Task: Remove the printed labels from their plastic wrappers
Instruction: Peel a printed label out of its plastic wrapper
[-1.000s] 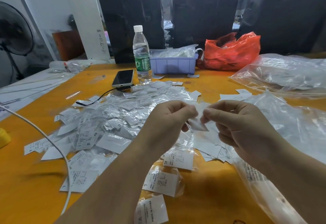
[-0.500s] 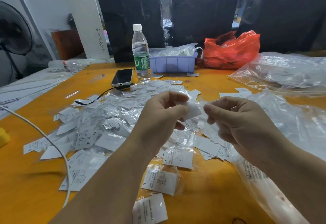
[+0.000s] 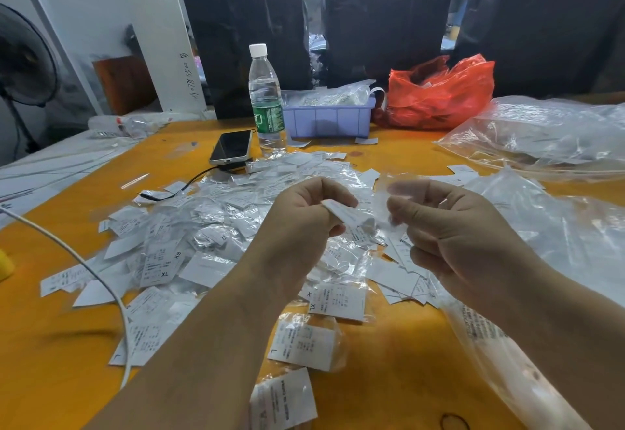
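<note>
Label and wrapper held apart
Left hand [image 3: 297, 226] pinches a white label [image 3: 348, 214]; right hand [image 3: 453, 236] pinches a clear wrapper [image 3: 389, 192] (blurred) just beside it

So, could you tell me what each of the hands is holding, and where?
Left hand pinches a white printed label by its end; right hand pinches a clear plastic wrapper near its edge.
</note>
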A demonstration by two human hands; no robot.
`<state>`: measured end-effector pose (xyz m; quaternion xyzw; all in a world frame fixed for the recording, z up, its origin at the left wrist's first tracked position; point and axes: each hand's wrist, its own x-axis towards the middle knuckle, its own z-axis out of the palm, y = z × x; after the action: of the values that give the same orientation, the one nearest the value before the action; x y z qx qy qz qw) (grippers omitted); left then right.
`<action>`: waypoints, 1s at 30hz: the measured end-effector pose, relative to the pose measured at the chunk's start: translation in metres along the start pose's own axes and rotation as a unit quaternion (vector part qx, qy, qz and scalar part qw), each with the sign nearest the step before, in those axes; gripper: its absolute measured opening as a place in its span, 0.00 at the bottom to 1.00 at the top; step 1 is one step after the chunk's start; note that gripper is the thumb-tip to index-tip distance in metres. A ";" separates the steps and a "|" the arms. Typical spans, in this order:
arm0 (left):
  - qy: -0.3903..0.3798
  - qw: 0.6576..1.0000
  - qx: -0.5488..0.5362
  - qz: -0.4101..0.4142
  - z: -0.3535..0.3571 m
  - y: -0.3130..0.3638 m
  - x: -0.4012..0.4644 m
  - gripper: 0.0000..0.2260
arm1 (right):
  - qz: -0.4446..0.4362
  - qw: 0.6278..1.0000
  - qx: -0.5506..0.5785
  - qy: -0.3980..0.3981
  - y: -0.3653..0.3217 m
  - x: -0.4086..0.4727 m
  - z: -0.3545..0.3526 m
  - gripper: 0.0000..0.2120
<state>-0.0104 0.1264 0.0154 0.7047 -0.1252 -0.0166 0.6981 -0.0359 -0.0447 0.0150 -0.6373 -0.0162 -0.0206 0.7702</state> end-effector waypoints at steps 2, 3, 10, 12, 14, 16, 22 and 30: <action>0.012 0.999 0.033 0.004 0.000 -0.002 0.000 0.21 | 0.012 1.000 0.009 -0.002 0.000 0.000 0.000 0.20; 0.017 0.999 0.051 0.008 0.000 -0.002 0.000 0.22 | 0.018 1.000 0.015 -0.003 0.000 0.001 -0.001 0.20; -0.016 0.998 0.067 0.016 -0.001 0.001 -0.002 0.23 | 0.027 0.999 0.025 -0.005 0.000 0.001 -0.001 0.16; -0.036 0.998 0.052 0.013 0.001 0.003 -0.005 0.16 | 0.029 0.999 0.028 0.010 0.000 0.002 -0.002 0.14; -0.041 0.999 0.024 0.000 0.003 0.005 -0.006 0.13 | 0.027 0.999 0.039 0.024 0.001 0.003 -0.003 0.13; -0.031 0.999 0.015 -0.012 0.003 0.005 -0.005 0.11 | 0.020 0.998 0.054 0.032 0.001 0.004 -0.004 0.08; -0.024 0.997 0.079 0.001 0.002 0.000 -0.006 0.02 | -0.003 0.996 0.080 0.043 0.001 0.006 -0.005 0.14; -0.105 0.992 0.057 -0.040 0.005 0.005 -0.010 0.13 | -0.021 0.994 0.085 0.064 -0.003 0.004 -0.006 0.07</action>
<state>-0.0219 0.1238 0.0184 0.7418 -0.1705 -0.1111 0.6390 -0.0322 -0.0507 0.0169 -0.5664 0.0179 -0.0759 0.8204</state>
